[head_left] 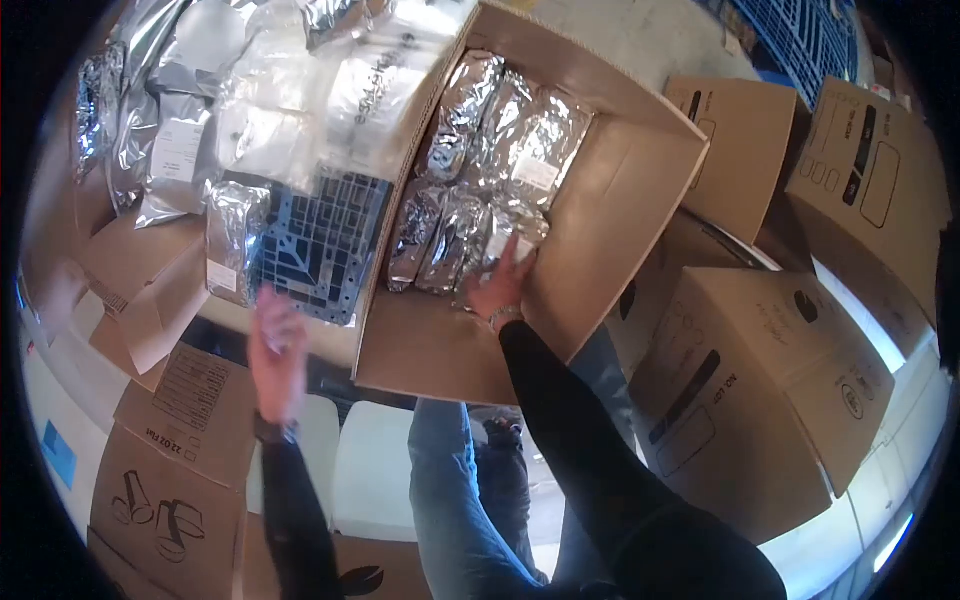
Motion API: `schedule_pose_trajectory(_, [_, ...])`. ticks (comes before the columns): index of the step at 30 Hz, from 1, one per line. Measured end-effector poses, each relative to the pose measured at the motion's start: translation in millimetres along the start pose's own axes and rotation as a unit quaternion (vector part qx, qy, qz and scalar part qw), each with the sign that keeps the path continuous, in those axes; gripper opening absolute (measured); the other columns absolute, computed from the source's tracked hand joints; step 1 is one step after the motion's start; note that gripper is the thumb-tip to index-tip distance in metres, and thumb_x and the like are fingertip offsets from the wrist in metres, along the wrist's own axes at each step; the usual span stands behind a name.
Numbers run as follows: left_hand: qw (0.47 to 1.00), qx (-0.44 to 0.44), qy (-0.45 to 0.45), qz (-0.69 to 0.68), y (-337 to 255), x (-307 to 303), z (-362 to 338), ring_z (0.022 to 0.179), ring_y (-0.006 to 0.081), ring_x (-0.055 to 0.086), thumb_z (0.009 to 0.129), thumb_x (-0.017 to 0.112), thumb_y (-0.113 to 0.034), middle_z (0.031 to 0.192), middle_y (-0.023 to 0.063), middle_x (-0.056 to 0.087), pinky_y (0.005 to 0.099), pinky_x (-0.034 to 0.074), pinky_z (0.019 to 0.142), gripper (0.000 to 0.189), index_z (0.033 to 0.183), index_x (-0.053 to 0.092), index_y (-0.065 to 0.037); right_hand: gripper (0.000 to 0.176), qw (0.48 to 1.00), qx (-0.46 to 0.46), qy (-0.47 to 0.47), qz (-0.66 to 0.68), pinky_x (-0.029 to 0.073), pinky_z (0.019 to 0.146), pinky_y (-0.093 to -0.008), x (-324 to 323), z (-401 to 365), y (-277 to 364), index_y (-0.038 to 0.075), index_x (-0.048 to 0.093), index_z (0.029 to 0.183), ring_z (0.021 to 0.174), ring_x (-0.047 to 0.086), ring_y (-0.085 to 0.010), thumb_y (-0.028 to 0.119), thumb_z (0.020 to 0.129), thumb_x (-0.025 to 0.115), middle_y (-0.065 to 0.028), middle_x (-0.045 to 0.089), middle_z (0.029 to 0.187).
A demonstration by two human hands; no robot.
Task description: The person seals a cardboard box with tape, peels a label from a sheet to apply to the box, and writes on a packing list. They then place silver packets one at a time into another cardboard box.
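Inside an open cardboard box (625,235), my right hand (500,285) rests with its fingers spread on a silver foil packet (520,215). Beside that packet lie more foil packets (440,245), and another group of shiny packets (510,120) fills the box's far end. My left hand (278,350) is outside the box, to its left, smeared by motion, so its fingers cannot be made out. Just beyond it are a foil packet with a white label (235,240) and a dark blue panel with a grid pattern (325,245).
Clear plastic bags (270,110) and larger silver pouches (180,150) lie at the upper left. Cardboard boxes stand at the right (760,390) and lower left (170,480). A blue wire rack (800,40) shows at the upper right.
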State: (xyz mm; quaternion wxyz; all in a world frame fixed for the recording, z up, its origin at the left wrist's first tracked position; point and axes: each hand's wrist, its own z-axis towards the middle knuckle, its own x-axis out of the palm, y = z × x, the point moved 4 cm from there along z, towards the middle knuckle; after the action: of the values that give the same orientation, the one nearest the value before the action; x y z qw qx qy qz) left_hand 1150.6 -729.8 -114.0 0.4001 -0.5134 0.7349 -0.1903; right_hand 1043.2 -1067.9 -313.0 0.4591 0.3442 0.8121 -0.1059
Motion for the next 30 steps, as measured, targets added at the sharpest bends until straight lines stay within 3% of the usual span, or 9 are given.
schedule_pose_trajectory(3, [0.972,0.065,-0.133,0.182,54.4,-59.9,80.1,0.128,0.0276,0.055,0.087,0.076,-0.011,0.141,0.0194,0.054,0.0403,0.043,0.108,0.077,0.153,0.037,0.001,0.122,0.982,0.008,0.145,0.120,0.046,0.109,-0.0455,-29.9,6.9,5.5,0.019,-0.009,0.163,0.142,0.032,-0.0577,0.010,0.081,0.080,-0.0467,-0.002,0.157])
schedule_pose_trajectory(5, [0.873,0.138,-0.165,0.437,64.2,-89.8,123.9,0.128,0.0367,0.055,0.083,0.081,-0.016,0.142,0.0249,0.052,0.0454,0.043,0.109,0.087,0.152,0.032,0.004,0.123,0.980,-0.008,0.164,0.111,0.047,0.108,-0.0465,-26.5,5.5,-2.0,0.022,-0.009,0.163,0.142,0.032,-0.0580,0.010,0.080,0.080,-0.0462,-0.002,0.157])
schedule_pose_trajectory(9, [0.908,-0.003,-0.114,0.403,114.0,-108.7,190.5,0.129,0.0426,0.053,0.072,0.089,-0.035,0.145,0.0267,0.047,0.0501,0.043,0.108,0.108,0.153,0.027,0.003,0.124,0.990,-0.023,0.122,0.066,0.048,0.107,-0.0477,-20.4,6.2,0.7,0.025,-0.011,0.163,0.139,0.037,-0.0570,0.012,0.080,0.081,-0.0440,-0.001,0.159])
schedule_pose_trajectory(15, [0.806,-0.127,-0.169,0.553,63.6,-64.3,171.2,0.125,0.0426,0.054,0.061,0.091,-0.056,0.138,0.0291,0.048,0.0537,0.047,0.102,0.114,0.143,0.037,0.001,0.120,0.970,0.051,0.219,0.089,0.043,0.112,-0.0489,-46.6,6.1,1.2,0.023,-0.007,0.163,0.143,0.029,-0.0587,0.017,0.082,0.080,-0.0404,-0.001,0.161])
schedule_pose_trajectory(17, [0.792,-0.159,-0.154,0.569,75.9,-61.6,166.1,0.122,0.0414,0.056,0.061,0.090,-0.059,0.135,0.0295,0.049,0.0538,0.048,0.100,0.109,0.138,0.041,0.001,0.113,0.988,0.002,0.136,0.075,0.041,0.113,-0.0493,-42.6,1.7,-4.8,0.019,-0.001,0.163,0.143,0.031,-0.0563,0.019,0.083,0.079,-0.0399,0.002,0.161])
schedule_pose_trajectory(21, [0.948,-0.032,-0.137,0.286,135.1,-72.5,151.6,0.112,0.0317,0.055,0.065,0.094,-0.045,0.121,0.0229,0.053,0.0453,0.044,0.100,0.097,0.127,0.042,0.008,0.097,0.990,-0.061,0.030,0.125,0.031,0.119,-0.0514,-71.8,-3.5,28.2,-0.001,0.018,0.159,0.149,0.026,-0.0491,0.024,0.086,0.077,-0.0372,0.015,0.160])
schedule_pose_trajectory(24, [0.943,0.033,-0.221,0.248,68.5,-67.3,98.3,0.109,0.0287,0.052,0.069,0.094,-0.034,0.119,0.0181,0.049,0.0421,0.044,0.099,0.099,0.134,0.035,0.010,0.088,0.953,-0.165,0.059,0.247,0.032,0.119,-0.0488,-123.8,-24.2,77.6,0.000,0.027,0.157,0.149,0.027,-0.0466,0.027,0.088,0.075,-0.0326,0.025,0.160])
schedule_pose_trajectory(27, [0.985,-0.024,-0.151,0.081,-39.4,-48.8,28.9,0.115,0.0241,0.051,0.072,0.091,-0.012,0.128,0.0165,0.046,0.0386,0.046,0.102,0.097,0.142,0.025,0.002,0.084,0.859,-0.290,0.134,0.401,0.033,0.117,-0.0507,-202.0,-82.8,151.5,0.001,0.032,0.155,0.147,0.031,-0.0453,0.035,0.091,0.074,-0.0291,0.034,0.155])
schedule_pose_trajectory(30, [0.982,0.119,-0.062,0.131,-133.7,-4.6,-18.6,0.125,0.0275,0.051,0.077,0.090,-0.034,0.139,0.0198,0.044,0.0402,0.043,0.106,0.106,0.150,0.021,0.003,0.092,0.838,-0.360,0.075,0.403,0.040,0.112,-0.0528,-257.9,-126.6,201.4,0.003,0.025,0.158,0.146,0.034,-0.0441,0.033,0.089,0.078,-0.0303,0.036,0.151])
